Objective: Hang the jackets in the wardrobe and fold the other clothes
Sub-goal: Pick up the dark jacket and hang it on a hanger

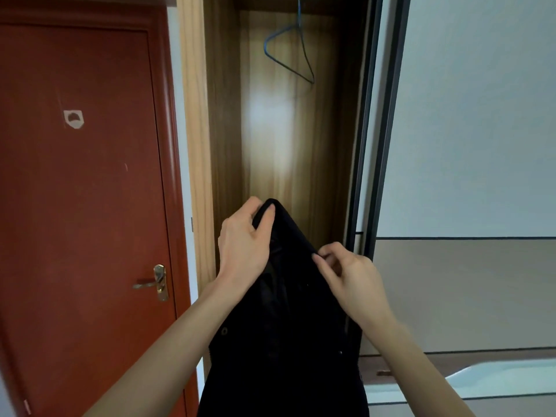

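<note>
The left hand (243, 239) grips the top of a black jacket (285, 326), thumb over the fabric's peak, while the right hand (349, 278) pinches its upper edge just beside; both forearms reach forward and up, holding the garment draped in front of the open wardrobe (228, 115). This looks like the hanging step: the jacket is not yet on the blue hanger (288, 49) hanging empty high inside, so the next move likely calls for opening the shoulders and reaching for it.
</note>
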Demonstrator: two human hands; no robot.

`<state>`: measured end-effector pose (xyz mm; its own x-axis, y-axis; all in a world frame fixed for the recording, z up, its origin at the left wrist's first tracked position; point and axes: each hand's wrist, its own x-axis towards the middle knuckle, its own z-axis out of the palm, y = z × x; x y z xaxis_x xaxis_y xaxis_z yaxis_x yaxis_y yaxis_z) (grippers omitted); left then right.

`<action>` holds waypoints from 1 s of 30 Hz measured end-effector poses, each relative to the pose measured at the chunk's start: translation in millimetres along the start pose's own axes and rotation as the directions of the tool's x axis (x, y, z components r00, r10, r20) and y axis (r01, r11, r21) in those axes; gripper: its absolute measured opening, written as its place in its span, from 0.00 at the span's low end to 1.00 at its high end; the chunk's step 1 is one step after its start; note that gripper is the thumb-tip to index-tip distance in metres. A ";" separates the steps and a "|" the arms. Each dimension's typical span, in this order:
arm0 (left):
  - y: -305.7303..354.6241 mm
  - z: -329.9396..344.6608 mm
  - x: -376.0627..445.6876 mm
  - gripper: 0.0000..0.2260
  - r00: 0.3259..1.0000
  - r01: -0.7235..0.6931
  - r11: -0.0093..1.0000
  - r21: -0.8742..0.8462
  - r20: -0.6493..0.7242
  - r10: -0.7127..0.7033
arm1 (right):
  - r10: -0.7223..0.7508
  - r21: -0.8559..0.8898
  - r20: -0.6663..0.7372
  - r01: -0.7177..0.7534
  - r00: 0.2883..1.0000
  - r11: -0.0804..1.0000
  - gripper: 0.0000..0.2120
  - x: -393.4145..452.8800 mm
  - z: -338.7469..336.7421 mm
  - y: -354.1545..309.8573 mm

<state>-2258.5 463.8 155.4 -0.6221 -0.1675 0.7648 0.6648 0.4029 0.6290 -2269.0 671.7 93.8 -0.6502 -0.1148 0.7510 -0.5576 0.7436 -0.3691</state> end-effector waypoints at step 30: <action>1.3 81.8 27.1 0.13 0.998 -0.029 0.988 0.150 -0.056 0.038 | -0.248 -0.821 0.409 0.473 0.878 0.320 0.10 87.0 -23.3 81.0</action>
<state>-2308.4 533.3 165.5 -0.5724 -0.2017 0.7948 0.6134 0.5379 0.5783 -2358.7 737.2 142.0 -0.6438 -0.5547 0.5272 -0.0623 0.7246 0.6863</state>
